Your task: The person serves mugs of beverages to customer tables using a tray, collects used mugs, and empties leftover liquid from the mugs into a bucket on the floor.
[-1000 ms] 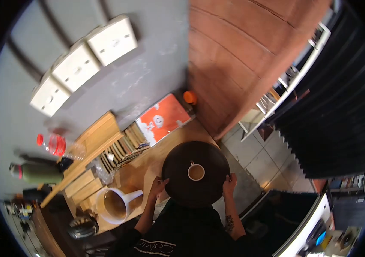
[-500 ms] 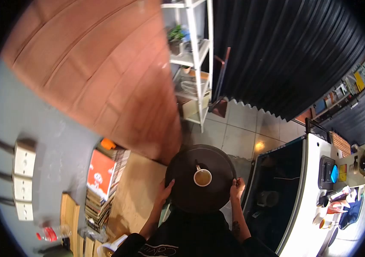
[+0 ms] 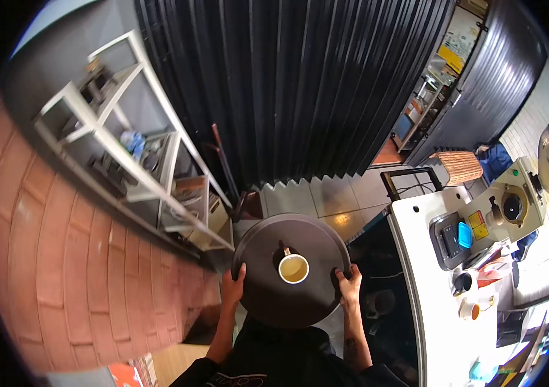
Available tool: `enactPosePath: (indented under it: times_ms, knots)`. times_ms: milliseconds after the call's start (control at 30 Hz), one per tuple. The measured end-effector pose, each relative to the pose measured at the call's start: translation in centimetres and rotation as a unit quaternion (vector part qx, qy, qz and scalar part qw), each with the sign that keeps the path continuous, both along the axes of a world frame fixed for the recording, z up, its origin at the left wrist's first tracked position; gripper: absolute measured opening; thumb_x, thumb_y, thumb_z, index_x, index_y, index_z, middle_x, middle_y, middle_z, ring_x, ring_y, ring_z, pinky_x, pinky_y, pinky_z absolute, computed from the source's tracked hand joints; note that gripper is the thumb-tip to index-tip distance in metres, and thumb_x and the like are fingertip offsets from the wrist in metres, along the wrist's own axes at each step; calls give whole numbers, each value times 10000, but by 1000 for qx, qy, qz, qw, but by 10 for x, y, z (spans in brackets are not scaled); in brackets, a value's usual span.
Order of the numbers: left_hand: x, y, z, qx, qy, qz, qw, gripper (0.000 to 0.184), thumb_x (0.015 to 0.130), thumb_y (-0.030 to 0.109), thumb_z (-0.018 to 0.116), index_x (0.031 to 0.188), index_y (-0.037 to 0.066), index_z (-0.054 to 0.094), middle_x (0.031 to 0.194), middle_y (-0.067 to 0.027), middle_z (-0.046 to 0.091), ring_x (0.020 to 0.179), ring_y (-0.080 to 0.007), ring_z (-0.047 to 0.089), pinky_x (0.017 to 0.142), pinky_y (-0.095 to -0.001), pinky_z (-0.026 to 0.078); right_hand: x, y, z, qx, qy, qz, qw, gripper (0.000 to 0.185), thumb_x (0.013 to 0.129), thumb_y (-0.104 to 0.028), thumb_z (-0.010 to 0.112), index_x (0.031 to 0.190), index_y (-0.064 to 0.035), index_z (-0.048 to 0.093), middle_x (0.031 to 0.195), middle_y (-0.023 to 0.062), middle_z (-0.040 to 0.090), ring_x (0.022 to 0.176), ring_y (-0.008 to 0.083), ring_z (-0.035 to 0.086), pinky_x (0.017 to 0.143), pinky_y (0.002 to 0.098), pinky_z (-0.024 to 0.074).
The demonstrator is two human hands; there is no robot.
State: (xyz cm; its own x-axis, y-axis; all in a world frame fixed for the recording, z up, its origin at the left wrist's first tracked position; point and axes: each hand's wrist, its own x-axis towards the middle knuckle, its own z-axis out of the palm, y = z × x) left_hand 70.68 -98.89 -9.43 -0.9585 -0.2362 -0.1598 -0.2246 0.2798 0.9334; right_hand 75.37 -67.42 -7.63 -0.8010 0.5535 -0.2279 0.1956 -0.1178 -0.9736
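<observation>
A round dark brown serving tray (image 3: 268, 297) is held level in front of my body. My left hand (image 3: 234, 284) grips its left edge, with the thumb on top. On the right edge, my right hand (image 3: 349, 284) holds the tray the same way, fingers wrapped under the rim. Near the tray's middle stands a white cup (image 3: 294, 268) with a pale yellowish drink in it, upright, its handle pointing away from me. Neither hand touches the cup.
A white counter (image 3: 410, 251) on my right bears a black scale (image 3: 448, 242), a coffee grinder (image 3: 513, 206) and several cups. A white shelf rack (image 3: 177, 155) and brick wall (image 3: 49, 271) stand left. Ahead are a black corrugated wall (image 3: 274, 84) and a dustpan (image 3: 250, 205).
My view has turned to the right past the brick wall, so the shelf rack now stands at the left. Both hands still hold the tray, and the cup remains upright on it.
</observation>
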Motion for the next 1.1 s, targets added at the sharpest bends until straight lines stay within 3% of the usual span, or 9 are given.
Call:
enactPosePath:
  times_ms: [167, 267, 700, 800, 867, 900, 1000, 1033, 1100]
  knots:
    - [-109, 31, 24, 32, 88, -89, 992, 365, 901, 306, 641, 853, -55, 622, 741, -118, 634, 704, -177, 576, 682, -352, 462, -46, 23, -18, 81, -3, -50, 995, 185, 826, -66, 645, 981, 33, 627, 834, 70, 665, 726, 134, 604, 645, 283, 492]
    - [-174, 42, 29, 0, 5, -157, 988, 378, 905, 307, 637, 796, -53, 607, 651, -82, 577, 633, -156, 513, 627, -352, 439, -76, 23, 6, 10, -29, -114, 993, 173, 828, -65, 650, 970, 34, 631, 835, 61, 666, 743, 127, 602, 654, 281, 492]
    - [-395, 200, 63, -37, 81, -273, 958, 333, 909, 288, 638, 849, -39, 628, 678, -77, 587, 637, -117, 490, 624, -323, 437, -211, 119, -17, 199, -68, -295, 932, 197, 873, -163, 648, 841, 30, 626, 691, 20, 602, 651, 81, 530, 580, 272, 432]
    - [-452, 247, 48, -35, 60, -329, 942, 387, 893, 346, 646, 915, -40, 657, 788, -140, 669, 719, -199, 614, 709, -355, 475, -244, 159, 5, 218, -48, -287, 932, 271, 890, -223, 647, 866, 46, 631, 661, 41, 586, 642, 99, 529, 586, 286, 436]
    - [-486, 288, 47, -53, 57, -343, 936, 401, 895, 362, 637, 943, -36, 662, 832, -155, 686, 763, -227, 643, 730, -360, 482, -264, 195, 3, 152, -178, -252, 939, 632, 914, -448, 568, 1171, 129, 544, 1137, 349, 552, 1107, 430, 533, 983, 437, 402]
    - [-502, 307, 51, -59, 4, -350, 935, 432, 886, 387, 643, 960, -39, 661, 848, -152, 687, 776, -213, 643, 724, -354, 480, -278, 202, 13, 205, -185, -315, 908, 646, 918, -465, 552, 1171, 130, 543, 1153, 354, 544, 1109, 427, 535, 980, 434, 406]
    - [-539, 365, 60, -95, 29, -365, 926, 461, 868, 430, 658, 819, -28, 629, 691, -75, 589, 654, -168, 524, 628, -351, 435, -312, 254, 17, 220, -163, -341, 899, 536, 930, -412, 548, 1016, 115, 599, 922, 298, 632, 926, 395, 620, 823, 442, 462]
    - [-552, 386, 65, -73, 46, -373, 924, 448, 882, 406, 653, 750, -17, 587, 627, -33, 505, 617, -132, 440, 581, -341, 397, -323, 265, 38, 203, -47, -350, 913, 355, 946, -263, 571, 740, 24, 544, 606, 17, 481, 587, 92, 401, 514, 326, 318]
    - [-572, 425, 80, -48, 55, -400, 913, 435, 891, 387, 648, 743, -17, 582, 621, -26, 497, 622, -114, 432, 576, -333, 390, -336, 293, 25, 222, -46, -372, 900, 353, 947, -248, 564, 722, 22, 528, 585, 1, 443, 573, 79, 376, 498, 317, 300]
